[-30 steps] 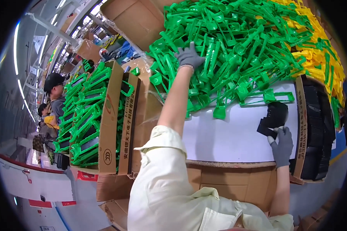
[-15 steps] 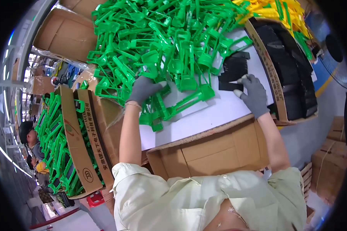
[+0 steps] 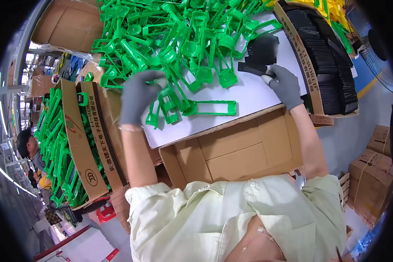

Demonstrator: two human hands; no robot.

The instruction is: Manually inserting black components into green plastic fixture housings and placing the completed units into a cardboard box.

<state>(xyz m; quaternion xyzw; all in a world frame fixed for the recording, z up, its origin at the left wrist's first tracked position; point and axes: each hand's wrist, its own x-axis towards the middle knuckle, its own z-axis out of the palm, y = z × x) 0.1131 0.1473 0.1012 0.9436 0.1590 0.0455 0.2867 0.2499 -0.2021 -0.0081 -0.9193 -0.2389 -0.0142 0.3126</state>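
Observation:
My left hand [image 3: 139, 96], in a grey glove, has its fingers curled at the upper end of a green plastic frame [image 3: 169, 104] in a small tangled cluster. Its fingertips partly hide the contact. A longer green frame [image 3: 216, 108] lies flat beside that cluster on the white tabletop [image 3: 255, 91]. My right hand [image 3: 285, 87], also gloved in grey, pinches the end of a flat black strip [image 3: 252, 68] between thumb and fingers. Other flat black pieces [image 3: 263, 50], blurred, lie just beyond it.
A large heap of green frames [image 3: 183, 30] covers the far table. At right stands a carton of stacked black pieces [image 3: 325, 65], with a fan [image 3: 377, 56] behind. An open cardboard box [image 3: 236, 157] sits below the near edge. Another carton holds green frames [image 3: 56, 148] at left.
My left hand has drawn back left from above the green cluster. The long green frame has turned from slanted to nearly level. My right hand stays at the black strip, and the view has shifted.

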